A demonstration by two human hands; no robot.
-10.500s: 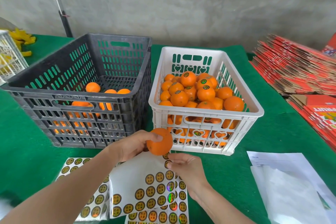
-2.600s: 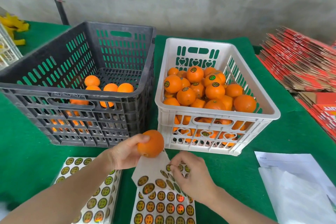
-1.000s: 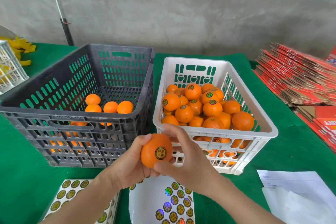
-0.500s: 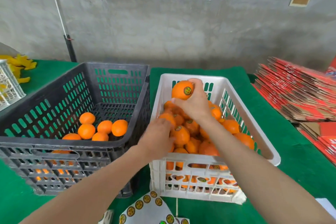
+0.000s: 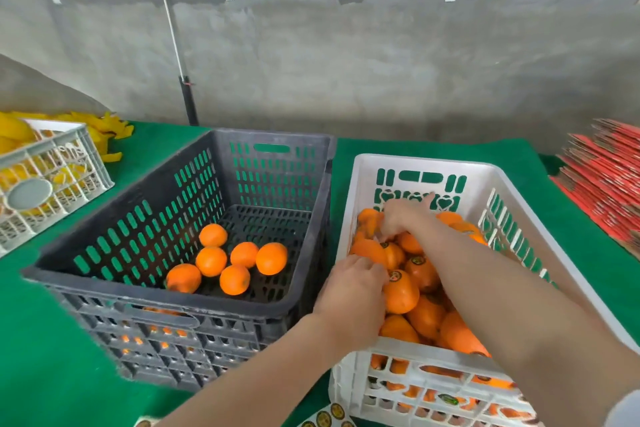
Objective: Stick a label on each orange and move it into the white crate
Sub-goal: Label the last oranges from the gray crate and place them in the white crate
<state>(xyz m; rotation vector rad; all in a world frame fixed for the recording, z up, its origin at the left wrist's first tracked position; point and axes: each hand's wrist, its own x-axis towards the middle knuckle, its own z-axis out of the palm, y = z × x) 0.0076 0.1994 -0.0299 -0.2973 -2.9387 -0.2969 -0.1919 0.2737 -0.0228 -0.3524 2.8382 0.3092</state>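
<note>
The white crate [image 5: 426, 161] on the right holds a heap of labelled oranges [image 5: 400, 291]. My right hand [image 5: 405, 215] reaches deep into its far left part, low among the fruit and blurred, with an orange [image 5: 369, 222] right at its thumb side. Whether it still grips that orange does not show. My left hand [image 5: 353, 288] rests palm down on the oranges at the crate's near left corner. The black crate [image 5: 270, 139] beside it holds several unlabelled oranges [image 5: 211, 260]. The edge of a label sheet [image 5: 325, 418] shows at the bottom.
A white basket [image 5: 45, 163] with yellow pieces stands at the far left on the green cloth. Stacked red cartons [image 5: 606, 177] lie at the right. A dark pole [image 5: 188, 100] leans at the grey wall behind the crates.
My right hand has carried the freshly labelled orange from above the white crate down into its far left part. My left hand stays on the near oranges. The camera has leaned in closer.
</note>
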